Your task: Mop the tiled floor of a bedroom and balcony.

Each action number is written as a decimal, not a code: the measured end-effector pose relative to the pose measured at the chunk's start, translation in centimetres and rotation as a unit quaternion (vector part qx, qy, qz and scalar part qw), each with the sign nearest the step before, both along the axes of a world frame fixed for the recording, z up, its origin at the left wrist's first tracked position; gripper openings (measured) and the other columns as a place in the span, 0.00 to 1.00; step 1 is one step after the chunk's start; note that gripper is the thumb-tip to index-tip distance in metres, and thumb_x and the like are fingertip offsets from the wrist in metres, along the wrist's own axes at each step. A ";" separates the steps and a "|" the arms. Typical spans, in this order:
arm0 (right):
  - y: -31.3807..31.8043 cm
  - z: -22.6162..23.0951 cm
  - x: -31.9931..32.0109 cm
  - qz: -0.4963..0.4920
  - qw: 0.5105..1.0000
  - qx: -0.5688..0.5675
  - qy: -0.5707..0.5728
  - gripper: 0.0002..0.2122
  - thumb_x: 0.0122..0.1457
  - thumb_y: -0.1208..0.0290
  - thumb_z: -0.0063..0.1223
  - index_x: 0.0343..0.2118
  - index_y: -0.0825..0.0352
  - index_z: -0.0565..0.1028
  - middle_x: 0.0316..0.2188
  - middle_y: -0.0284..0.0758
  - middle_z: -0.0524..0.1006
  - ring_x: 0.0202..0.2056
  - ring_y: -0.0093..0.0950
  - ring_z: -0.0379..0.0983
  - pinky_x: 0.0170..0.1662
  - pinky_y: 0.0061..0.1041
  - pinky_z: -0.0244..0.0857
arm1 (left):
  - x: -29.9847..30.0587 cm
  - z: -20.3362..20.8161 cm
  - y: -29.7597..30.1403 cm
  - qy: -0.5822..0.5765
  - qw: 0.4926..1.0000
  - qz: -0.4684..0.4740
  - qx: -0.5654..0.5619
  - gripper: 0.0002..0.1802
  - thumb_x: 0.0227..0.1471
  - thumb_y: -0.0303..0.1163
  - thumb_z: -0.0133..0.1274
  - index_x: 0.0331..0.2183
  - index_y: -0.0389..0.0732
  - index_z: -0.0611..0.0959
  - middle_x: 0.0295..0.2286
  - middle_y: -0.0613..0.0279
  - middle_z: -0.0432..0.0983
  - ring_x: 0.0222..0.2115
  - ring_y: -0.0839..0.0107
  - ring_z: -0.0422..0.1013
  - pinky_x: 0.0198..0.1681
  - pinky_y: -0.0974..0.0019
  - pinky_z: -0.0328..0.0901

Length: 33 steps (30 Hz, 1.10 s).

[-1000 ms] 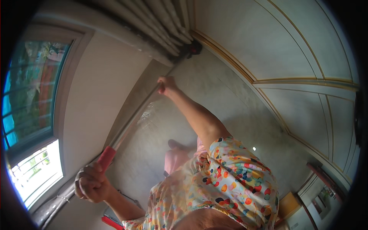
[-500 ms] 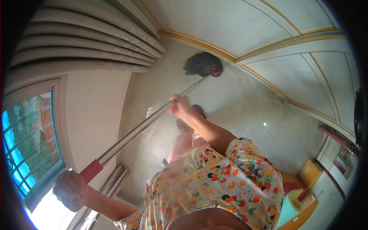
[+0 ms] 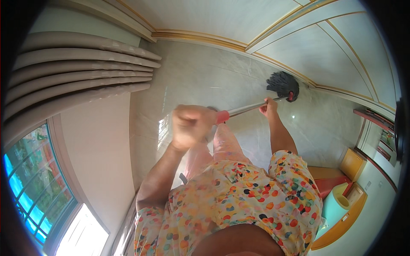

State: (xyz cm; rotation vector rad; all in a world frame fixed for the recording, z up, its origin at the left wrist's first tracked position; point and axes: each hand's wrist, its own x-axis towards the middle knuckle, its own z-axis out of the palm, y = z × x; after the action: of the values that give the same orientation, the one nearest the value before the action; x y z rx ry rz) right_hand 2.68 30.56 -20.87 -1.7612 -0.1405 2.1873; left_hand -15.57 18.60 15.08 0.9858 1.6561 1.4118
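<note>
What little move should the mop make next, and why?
Probably ease the gray mop head back from the gold-trimmed white panels: it lies close beside their base, so there seems little room beyond. The right hand holds the metal pole near it, which should help steer.
</note>
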 end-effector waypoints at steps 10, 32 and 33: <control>-9.5 4.5 -3.2 0.142 0.987 -0.053 -0.052 0.15 0.42 0.62 0.38 0.27 0.70 0.63 0.16 0.45 0.67 0.16 0.36 0.65 0.22 0.37 0.62 | -2.0 3.3 -7.6 0.055 0.998 -0.009 0.018 0.14 0.37 0.23 0.43 0.06 0.35 0.66 0.05 0.61 0.61 0.06 0.75 0.57 0.08 0.72 0.54; -11.3 14.2 -13.8 0.201 0.941 -0.095 0.255 0.07 0.38 0.77 0.44 0.10 0.72 0.63 0.06 0.40 0.65 0.06 0.29 0.62 0.07 0.26 0.59 | 0.0 16.5 -20.4 0.104 0.975 0.021 0.196 0.11 0.41 0.28 0.38 0.11 0.41 0.62 0.08 0.66 0.59 0.09 0.75 0.57 0.12 0.72 0.53; -10.8 13.9 -13.1 0.198 0.943 -0.108 0.245 0.06 0.37 0.78 0.44 0.09 0.71 0.62 0.06 0.40 0.64 0.06 0.28 0.61 0.07 0.25 0.57 | -0.6 16.2 -20.4 0.073 0.974 0.021 0.214 0.12 0.42 0.28 0.38 0.11 0.41 0.62 0.09 0.65 0.59 0.09 0.75 0.57 0.13 0.72 0.53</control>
State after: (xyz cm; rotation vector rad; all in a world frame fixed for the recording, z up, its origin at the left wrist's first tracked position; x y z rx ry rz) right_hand -10.43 19.80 -6.95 -1.3083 -0.1483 2.9651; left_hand -16.14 -1.79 31.31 1.3248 1.5104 1.8086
